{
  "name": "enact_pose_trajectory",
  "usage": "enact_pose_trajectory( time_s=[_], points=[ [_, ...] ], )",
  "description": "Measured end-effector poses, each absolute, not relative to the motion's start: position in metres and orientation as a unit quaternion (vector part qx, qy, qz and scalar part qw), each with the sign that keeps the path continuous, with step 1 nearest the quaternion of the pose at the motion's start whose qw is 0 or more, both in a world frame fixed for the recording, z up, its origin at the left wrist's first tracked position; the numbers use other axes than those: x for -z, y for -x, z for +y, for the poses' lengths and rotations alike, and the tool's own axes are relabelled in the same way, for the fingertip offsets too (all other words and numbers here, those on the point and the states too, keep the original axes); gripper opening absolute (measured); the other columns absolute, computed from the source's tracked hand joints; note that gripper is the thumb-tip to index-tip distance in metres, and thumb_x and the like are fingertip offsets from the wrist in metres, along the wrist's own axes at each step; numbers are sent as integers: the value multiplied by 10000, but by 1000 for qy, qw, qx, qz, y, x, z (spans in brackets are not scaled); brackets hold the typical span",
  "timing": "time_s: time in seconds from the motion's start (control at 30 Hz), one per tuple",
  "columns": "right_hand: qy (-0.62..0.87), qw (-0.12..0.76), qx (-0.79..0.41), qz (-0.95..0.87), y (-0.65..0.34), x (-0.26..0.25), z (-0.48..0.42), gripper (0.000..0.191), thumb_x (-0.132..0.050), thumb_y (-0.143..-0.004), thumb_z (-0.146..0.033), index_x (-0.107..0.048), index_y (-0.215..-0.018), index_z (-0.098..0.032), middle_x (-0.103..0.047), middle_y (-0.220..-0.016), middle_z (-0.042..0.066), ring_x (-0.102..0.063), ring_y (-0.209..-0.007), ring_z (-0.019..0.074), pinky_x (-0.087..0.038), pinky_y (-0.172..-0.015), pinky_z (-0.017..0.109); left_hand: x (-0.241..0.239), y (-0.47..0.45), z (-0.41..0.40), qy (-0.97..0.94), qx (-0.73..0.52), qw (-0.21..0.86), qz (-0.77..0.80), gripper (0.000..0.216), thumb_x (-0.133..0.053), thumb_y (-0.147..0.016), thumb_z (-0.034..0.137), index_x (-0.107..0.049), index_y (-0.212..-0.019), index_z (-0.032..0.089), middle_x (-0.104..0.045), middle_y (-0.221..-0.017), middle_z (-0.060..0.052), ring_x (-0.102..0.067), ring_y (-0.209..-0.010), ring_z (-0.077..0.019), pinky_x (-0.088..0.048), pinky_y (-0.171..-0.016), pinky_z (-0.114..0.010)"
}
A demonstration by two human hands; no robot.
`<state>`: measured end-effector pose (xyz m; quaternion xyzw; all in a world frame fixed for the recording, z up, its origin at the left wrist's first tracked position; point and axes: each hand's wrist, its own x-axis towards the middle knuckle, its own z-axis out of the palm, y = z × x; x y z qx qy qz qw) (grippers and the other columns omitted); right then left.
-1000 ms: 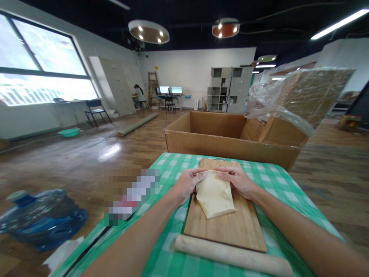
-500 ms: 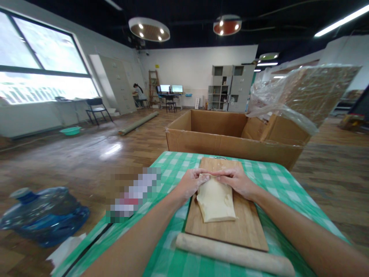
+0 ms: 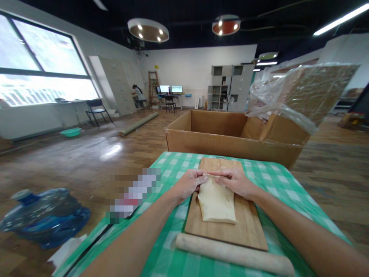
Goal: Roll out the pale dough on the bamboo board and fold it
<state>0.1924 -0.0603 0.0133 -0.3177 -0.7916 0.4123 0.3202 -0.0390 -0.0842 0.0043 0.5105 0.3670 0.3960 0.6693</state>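
A flat, pale sheet of dough [image 3: 217, 204] lies on a wooden cutting board [image 3: 248, 231]. At its far left corner, my left hand [image 3: 191, 182] is closed with thumb and fingers on the edge. My right hand [image 3: 235, 181] grips the far edge from the right, its thumb on top of the dough. The fingertips of both hands nearly meet behind that edge, partly hidden by the dough. Across the near end of the board, a wooden rolling pin [image 3: 233, 254] rests on the green checkered tablecloth [image 3: 164, 246], touched by neither hand.
A large open cardboard box [image 3: 230, 142] stands just beyond the table, with plastic-wrapped cardboard [image 3: 319, 96] on its right. On the floor at left is a blue water jug [image 3: 46, 217]. A blurred-out item [image 3: 135, 196] lies at the table's left edge. Far back, a person [image 3: 138, 94] sits.
Both hands stay at the dough's far edge, with small shifts of thumbs and fingers. The sheet's left and near edges look slightly straighter. The rolling pin and board have not moved.
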Motion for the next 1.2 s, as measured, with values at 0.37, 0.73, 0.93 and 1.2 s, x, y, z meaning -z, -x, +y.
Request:
enact_pose_trajectory(
  time_s=[0.37, 0.73, 0.93, 1.2],
  points=[
    [297, 328, -321, -837, -188, -7, -60, 306, -571, -977, -406, -774, -1194, -331, -803, -1047, 29, -708, -984, 278, -518, -938, 449, -6, 42, -86, -489, -402, 673, 383, 364, -876, -748, 421, -763, -920, 121, -747, -866, -97, -713, -759, -172, -559, -743, -265],
    [277, 339, -288, -852, -184, -7, -61, 295, -563, -956, -292, -792, -1135, -346, -797, -1091, 6, -738, -952, 248, -546, -888, 400, -12, 38, -88, -476, -415, 674, 384, 322, -798, -832, 414, -769, -910, 103, -775, -900, -135, -733, -781, -190, -566, -727, -257],
    [266, 336, -297, -853, -183, -8, -63, 318, -547, -953, -266, -790, -1148, -332, -794, -1106, 8, -731, -1000, 251, -538, -924, 406, -9, 39, -87, -468, -410, 675, 396, 280, -834, -788, 341, -774, -910, 96, -767, -891, -125, -734, -796, -187, -568, -738, -246],
    [283, 339, -292, -848, -185, -9, -61, 345, -617, -929, -261, -749, -1238, -337, -766, -1198, 16, -718, -1069, 273, -517, -962, 420, -12, 37, -89, -450, -428, 666, 414, 197, -740, -834, 160, -766, -1021, 103, -762, -899, -120, -714, -739, -155, -568, -701, -245]
  ],
)
